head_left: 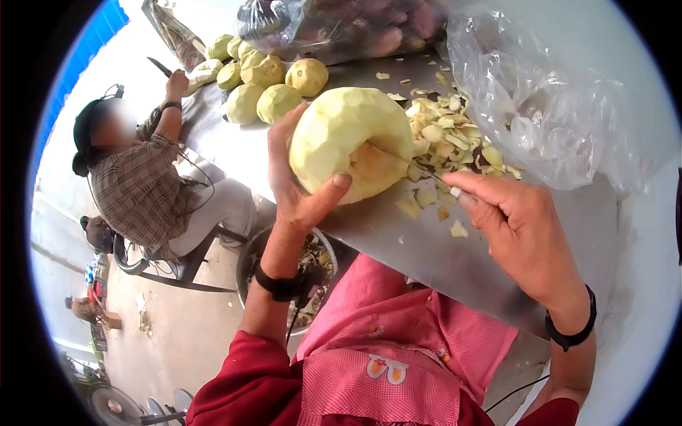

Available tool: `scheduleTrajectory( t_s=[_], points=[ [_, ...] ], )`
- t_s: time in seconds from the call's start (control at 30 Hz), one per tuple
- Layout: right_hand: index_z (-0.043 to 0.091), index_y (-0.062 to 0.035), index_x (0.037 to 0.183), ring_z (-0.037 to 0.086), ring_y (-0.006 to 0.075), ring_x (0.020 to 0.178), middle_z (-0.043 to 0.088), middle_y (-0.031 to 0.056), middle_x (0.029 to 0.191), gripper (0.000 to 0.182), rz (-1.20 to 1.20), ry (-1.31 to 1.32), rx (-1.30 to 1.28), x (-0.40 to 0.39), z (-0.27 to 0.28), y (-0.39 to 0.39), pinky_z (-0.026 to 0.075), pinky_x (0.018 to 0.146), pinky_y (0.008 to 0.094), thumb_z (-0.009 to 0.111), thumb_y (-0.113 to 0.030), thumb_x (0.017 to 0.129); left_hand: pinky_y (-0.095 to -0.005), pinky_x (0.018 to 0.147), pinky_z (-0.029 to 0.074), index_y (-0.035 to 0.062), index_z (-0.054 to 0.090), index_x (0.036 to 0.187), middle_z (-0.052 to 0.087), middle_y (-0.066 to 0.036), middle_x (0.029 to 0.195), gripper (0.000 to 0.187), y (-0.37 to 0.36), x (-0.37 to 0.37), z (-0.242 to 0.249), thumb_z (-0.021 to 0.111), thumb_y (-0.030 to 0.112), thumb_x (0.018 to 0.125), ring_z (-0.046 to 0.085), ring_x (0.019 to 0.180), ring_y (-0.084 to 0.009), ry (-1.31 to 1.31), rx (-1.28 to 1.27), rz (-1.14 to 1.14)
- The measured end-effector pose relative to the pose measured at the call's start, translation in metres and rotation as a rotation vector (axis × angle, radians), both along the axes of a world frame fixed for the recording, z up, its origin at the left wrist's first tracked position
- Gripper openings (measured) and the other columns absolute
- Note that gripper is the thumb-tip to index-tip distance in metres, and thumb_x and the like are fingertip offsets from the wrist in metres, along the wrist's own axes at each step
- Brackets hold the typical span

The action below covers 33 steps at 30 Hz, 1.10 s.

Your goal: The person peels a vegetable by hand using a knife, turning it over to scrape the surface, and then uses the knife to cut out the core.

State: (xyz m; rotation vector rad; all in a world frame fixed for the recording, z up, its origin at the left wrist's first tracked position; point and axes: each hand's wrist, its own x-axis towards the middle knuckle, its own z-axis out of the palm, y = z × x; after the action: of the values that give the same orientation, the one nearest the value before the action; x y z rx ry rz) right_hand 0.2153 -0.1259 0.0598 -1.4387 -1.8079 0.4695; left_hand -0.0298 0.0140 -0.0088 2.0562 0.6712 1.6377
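My left hand (pixel 297 201) is closed round a large, peeled, pale-green round vegetable (pixel 334 128), with the thumb on its near side. A brownish hollow (pixel 366 165) shows in the side facing me. My right hand (pixel 522 231) grips a small knife (pixel 435 175), the forefinger stretched along its handle. Its thin blade points left, and the tip reaches into the hollow. Peelings (pixel 455 135) lie heaped on the metal table (pixel 455 263) just behind the knife. Behind the vegetable are several more peeled ones (pixel 278 103).
A clear plastic bag of purplish produce (pixel 355 28) stands at the back. Loose clear plastic (pixel 533 106) lies at the right. A metal basin of scraps (pixel 323 245) is below the table's left edge. A seated co-worker (pixel 142 184) holds another knife (pixel 159 67) at the left.
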Motion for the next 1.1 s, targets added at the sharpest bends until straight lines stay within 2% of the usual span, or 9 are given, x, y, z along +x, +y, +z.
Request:
scheduleTrajectory(
  t_s=[0.1,0.2,0.3,0.37,0.4,0.47,0.67,0.77,1.1],
  points=[
    [0.069,-0.0034,0.111,0.063,0.0383,0.066,0.063,0.0207,0.071,0.022,-0.001,0.056,0.067,-0.002,-0.005,0.003,0.048,0.062,0.0432,0.063,-0.007,0.090,-0.0419,0.104,0.042,-0.0050,0.038,0.140,0.049,-0.019,0.132,0.091,0.000,0.001,0.000,0.077,0.041,0.072,0.052,0.121,-0.0288,-0.002,0.008,0.012],
    [0.070,-0.0040,0.109,0.063,0.0392,0.067,0.063,0.0211,0.072,0.021,-0.009,-0.127,0.084,-0.002,-0.003,0.008,0.049,0.063,0.0433,0.063,-0.009,0.090,-0.0430,0.106,0.041,-0.0060,0.038,0.140,0.048,-0.021,0.134,0.092,-0.001,-0.001,-0.003,0.077,0.042,0.072,0.051,0.124,-0.0303,0.032,0.088,-0.004],
    [0.070,-0.0035,0.108,0.063,0.0348,0.062,0.060,0.0204,0.067,0.020,0.069,-0.132,0.113,0.006,0.002,0.011,0.049,0.061,0.0415,0.063,-0.011,0.091,-0.0442,0.107,0.040,-0.0063,0.037,0.140,0.047,-0.023,0.137,0.093,-0.005,0.002,-0.004,0.077,0.043,0.072,0.049,0.127,-0.0321,0.020,0.092,-0.006],
    [0.070,-0.0052,0.111,0.060,0.0230,0.050,0.060,0.0150,0.062,0.021,0.098,0.059,-0.165,0.010,0.004,0.013,0.048,0.052,0.0359,0.060,-0.014,0.095,-0.0448,0.108,0.039,-0.0066,0.036,0.140,0.046,-0.024,0.139,0.095,-0.004,0.000,-0.003,0.077,0.045,0.072,0.048,0.128,-0.0333,0.052,0.133,0.015],
    [0.070,-0.0052,0.111,0.060,0.0230,0.050,0.060,0.0150,0.062,0.021,0.095,0.059,-0.165,0.011,0.006,0.013,0.048,0.052,0.0359,0.060,-0.014,0.095,-0.0446,0.108,0.040,-0.0064,0.036,0.140,0.045,-0.024,0.139,0.094,-0.003,0.000,-0.004,0.077,0.044,0.073,0.048,0.128,-0.0330,0.029,0.113,-0.002],
    [0.069,-0.0032,0.119,0.048,0.0050,0.041,0.059,0.0033,0.058,0.028,0.094,0.255,-0.440,0.012,0.011,0.015,0.038,0.042,0.0216,0.055,-0.017,0.099,-0.0445,0.108,0.040,-0.0062,0.036,0.141,0.045,-0.024,0.139,0.093,-0.003,0.003,-0.004,0.076,0.043,0.073,0.047,0.129,-0.0327,0.004,0.092,-0.020],
    [0.062,0.0058,0.124,0.047,0.0051,0.037,0.061,0.0044,0.061,0.036,0.206,0.543,-0.580,0.016,-0.005,0.019,0.035,0.033,0.0213,0.054,-0.018,0.099,-0.0430,0.108,0.040,-0.0037,0.035,0.142,0.045,-0.022,0.139,0.088,-0.005,0.000,-0.002,0.073,0.039,0.075,0.047,0.129,-0.0305,-0.011,0.025,-0.023],
    [0.062,0.0048,0.125,0.047,0.0041,0.037,0.061,0.0040,0.061,0.036,0.223,0.632,-0.597,0.018,-0.010,0.017,0.033,0.032,0.0201,0.054,-0.019,0.099,-0.0420,0.107,0.040,-0.0026,0.035,0.143,0.046,-0.020,0.138,0.086,-0.007,0.002,0.000,0.073,0.038,0.077,0.048,0.128,-0.0291,-0.037,-0.007,-0.056],
    [0.066,-0.0036,0.125,0.047,0.0046,0.039,0.060,0.0023,0.061,0.032,0.082,0.481,-0.478,0.022,0.000,0.003,0.038,0.038,0.0213,0.054,-0.015,0.098,-0.0408,0.105,0.041,-0.0014,0.035,0.144,0.047,-0.017,0.133,0.088,-0.001,0.001,0.000,0.073,0.043,0.078,0.049,0.124,-0.0270,-0.052,-0.072,-0.012]
  ],
)
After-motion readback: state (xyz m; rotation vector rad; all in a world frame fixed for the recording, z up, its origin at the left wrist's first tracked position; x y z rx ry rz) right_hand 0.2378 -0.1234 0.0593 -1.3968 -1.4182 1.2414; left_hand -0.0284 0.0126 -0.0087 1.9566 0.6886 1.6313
